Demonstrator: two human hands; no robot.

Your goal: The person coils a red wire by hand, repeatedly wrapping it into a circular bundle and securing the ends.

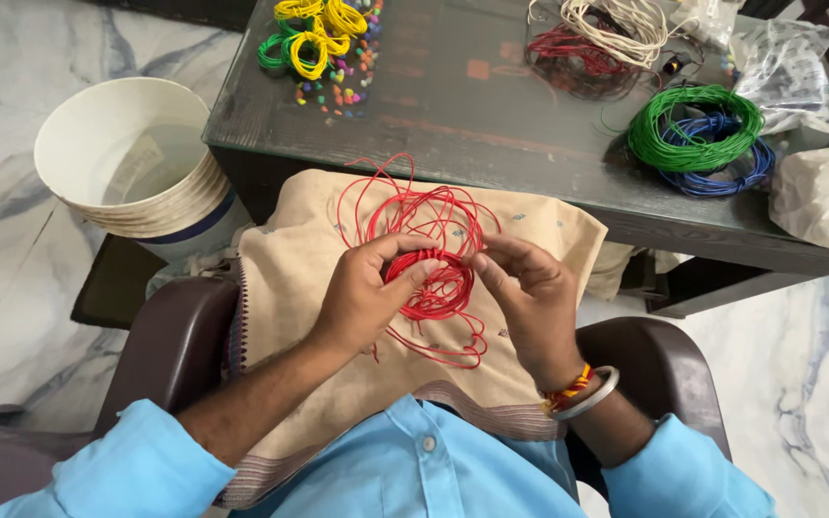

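Pkgs, table far-right corner:
1. Clear crinkled plastic bag [787, 72], approx 1 o'clock.
2. Whitish translucent bag [825, 197], bulging, approx 2 o'clock, at table edge.
No labels, signs or screens seen.

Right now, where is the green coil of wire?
In the head view, the green wire coil lies on the dark table at the far right, resting over a blue wire coil, just left of a clear plastic bag.

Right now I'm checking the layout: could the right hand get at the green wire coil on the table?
Probably yes: the green wire coil lies uncovered on the table, nothing between. But the right hand grips the red wire bundle.
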